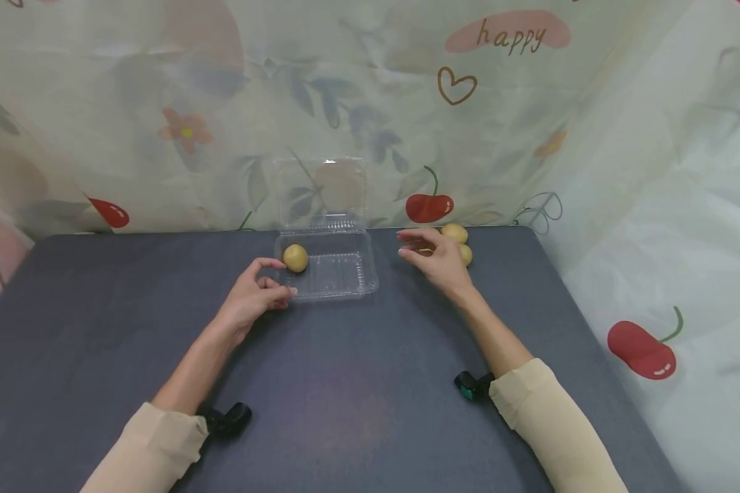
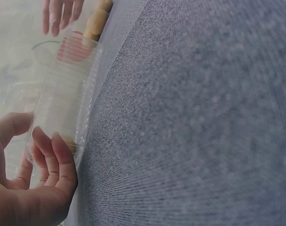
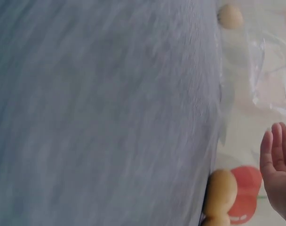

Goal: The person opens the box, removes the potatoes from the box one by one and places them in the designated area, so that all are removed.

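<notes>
A clear plastic clamshell box (image 1: 345,274) sits at the table's back edge, its lid (image 1: 323,195) raised against the backdrop. One round yellow-brown potato (image 1: 295,258) lies in the left part of its base. My left hand (image 1: 251,298) holds the box's front left corner, thumb at the front rim and a finger at the left side; the left wrist view shows its curled fingers (image 2: 58,160) against the clear wall. To the box's right, my right hand (image 1: 440,263) hovers beside more potatoes (image 1: 454,233), partly covering them. Its fingers (image 3: 277,146) look loosely extended, holding nothing.
The dark grey cloth-covered table (image 1: 345,397) stretches in front of both arms. A patterned curtain (image 1: 222,89) hangs right behind the back edge, and a pale sheet (image 1: 684,205) hangs on the right. Each wrist carries a small black camera (image 1: 228,419).
</notes>
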Demonstrator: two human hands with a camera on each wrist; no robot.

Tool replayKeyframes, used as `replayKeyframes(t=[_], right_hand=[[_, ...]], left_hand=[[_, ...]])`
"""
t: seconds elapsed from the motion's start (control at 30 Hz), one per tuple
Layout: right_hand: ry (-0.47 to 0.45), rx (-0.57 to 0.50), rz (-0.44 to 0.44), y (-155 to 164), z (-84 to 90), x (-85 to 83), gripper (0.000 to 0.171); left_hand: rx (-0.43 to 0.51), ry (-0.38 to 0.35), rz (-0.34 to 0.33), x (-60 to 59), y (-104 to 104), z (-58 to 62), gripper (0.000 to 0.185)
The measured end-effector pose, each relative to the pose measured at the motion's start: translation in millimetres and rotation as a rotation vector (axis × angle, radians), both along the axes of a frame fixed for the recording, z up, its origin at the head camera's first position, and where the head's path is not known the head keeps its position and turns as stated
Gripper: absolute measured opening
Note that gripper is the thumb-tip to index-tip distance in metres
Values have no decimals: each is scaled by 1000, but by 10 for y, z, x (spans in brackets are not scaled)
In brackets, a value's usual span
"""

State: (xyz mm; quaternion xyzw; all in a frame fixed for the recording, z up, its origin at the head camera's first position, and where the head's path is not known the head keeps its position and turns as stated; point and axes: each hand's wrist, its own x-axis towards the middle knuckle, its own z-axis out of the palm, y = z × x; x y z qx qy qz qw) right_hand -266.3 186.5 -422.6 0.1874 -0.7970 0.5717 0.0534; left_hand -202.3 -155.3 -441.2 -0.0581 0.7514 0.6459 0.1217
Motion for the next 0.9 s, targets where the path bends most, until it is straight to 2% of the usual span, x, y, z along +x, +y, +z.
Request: replayKeyframes(t=[0.33,0.63,0.9], right_hand=[[7,63,83,-289,75,-41,35],[-28,59,130,-542,86,-39,37],[-50,117,150,-693,86,-42,36]], left_hand=[[-4,-13,2,-13,-20,37,61],[13,-9,-9,-1,-27,7,60],[24,-7,-9,5,-4,-5,60]])
